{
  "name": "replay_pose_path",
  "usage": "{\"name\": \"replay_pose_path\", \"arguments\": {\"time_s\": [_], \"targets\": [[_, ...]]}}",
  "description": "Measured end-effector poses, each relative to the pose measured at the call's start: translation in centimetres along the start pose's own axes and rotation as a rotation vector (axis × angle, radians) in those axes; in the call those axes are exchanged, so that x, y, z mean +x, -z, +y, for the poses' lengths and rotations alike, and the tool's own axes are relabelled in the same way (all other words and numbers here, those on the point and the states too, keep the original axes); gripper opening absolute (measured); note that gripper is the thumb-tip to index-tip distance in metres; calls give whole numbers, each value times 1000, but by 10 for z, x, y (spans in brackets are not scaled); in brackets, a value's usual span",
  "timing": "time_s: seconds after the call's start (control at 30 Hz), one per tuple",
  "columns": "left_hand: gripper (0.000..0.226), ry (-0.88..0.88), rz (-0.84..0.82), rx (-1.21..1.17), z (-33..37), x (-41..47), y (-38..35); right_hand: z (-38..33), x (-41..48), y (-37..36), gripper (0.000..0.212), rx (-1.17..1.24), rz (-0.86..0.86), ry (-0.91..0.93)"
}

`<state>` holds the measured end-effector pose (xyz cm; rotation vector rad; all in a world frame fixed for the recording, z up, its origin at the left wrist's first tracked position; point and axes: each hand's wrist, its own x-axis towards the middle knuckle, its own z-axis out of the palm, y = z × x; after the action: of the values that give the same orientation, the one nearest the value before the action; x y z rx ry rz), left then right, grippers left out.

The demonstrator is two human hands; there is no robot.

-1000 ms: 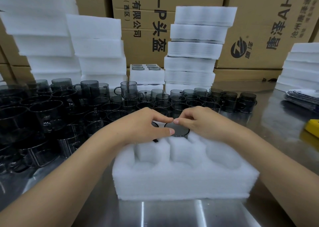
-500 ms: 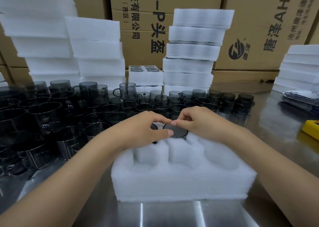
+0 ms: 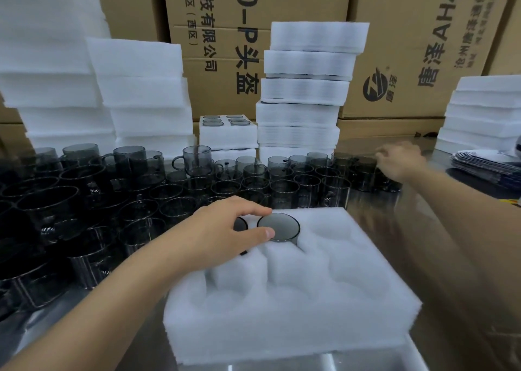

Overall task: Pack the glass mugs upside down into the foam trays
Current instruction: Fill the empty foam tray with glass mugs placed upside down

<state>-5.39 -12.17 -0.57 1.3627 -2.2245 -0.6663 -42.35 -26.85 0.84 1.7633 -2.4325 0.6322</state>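
- Cardboard boxes [image 3: 408, 46] with printed lettering fill the whole top of the frame.
- Steel table [image 3: 375, 207] runs across the lower frame and carries everything below.
- Stacks of white foam blocks [image 3: 307, 89] stand at upper centre, with more at upper left and at the right edge.
- Foam tray [image 3: 282, 314] sits at lower centre, pockets facing up. Two pockets in its far row hold mugs. The near row and the far right pocket show bare foam hollows.
- Loose glass mugs [image 3: 169, 196], smoky grey and upright, are crowded from the left edge to centre right, just behind the foam tray.
- Packed tray [image 3: 228, 136], small at upper centre between the stacks, holds four mugs, bases up.
- Left hand [image 3: 225, 229] lies over the far left part of the foam tray. Thumb and index finger are curled round the base rim of the inverted mug.
- Right hand [image 3: 400, 159], at upper right, is blurred over the rightmost loose mugs, fingers loosely bent. Cannot tell whether it holds one.
- Inverted mug [image 3: 279, 227] is seated base up in the far middle pocket.
- Second mug [image 3: 240, 224], base up in the far left pocket, is mostly hidden under the left hand.
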Motion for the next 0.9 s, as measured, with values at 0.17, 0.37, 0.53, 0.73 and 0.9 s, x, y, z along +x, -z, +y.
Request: {"name": "replay_pose_path", "arguments": {"time_s": [0.17, 0.37, 0.53, 0.73, 0.9], "targets": [[21, -6, 8, 2, 1, -1, 0, -8, 5, -11, 43, 62, -158, 15], [25, -21, 15, -12, 0, -1, -1, -30, 7, -14, 54, -76, -199, -154], [27, -18, 11, -17, -1, 1, 0, -37, 13, -12, 54, -202, -311, -173], [26, -10, 7, -6, -2, 2, 1, -41, 5, -2, 47, -344, -310, -128], [27, 0, 18, -22, -4, 3, 1, -41, -7, 4, 51, -338, -282, -158]]}}
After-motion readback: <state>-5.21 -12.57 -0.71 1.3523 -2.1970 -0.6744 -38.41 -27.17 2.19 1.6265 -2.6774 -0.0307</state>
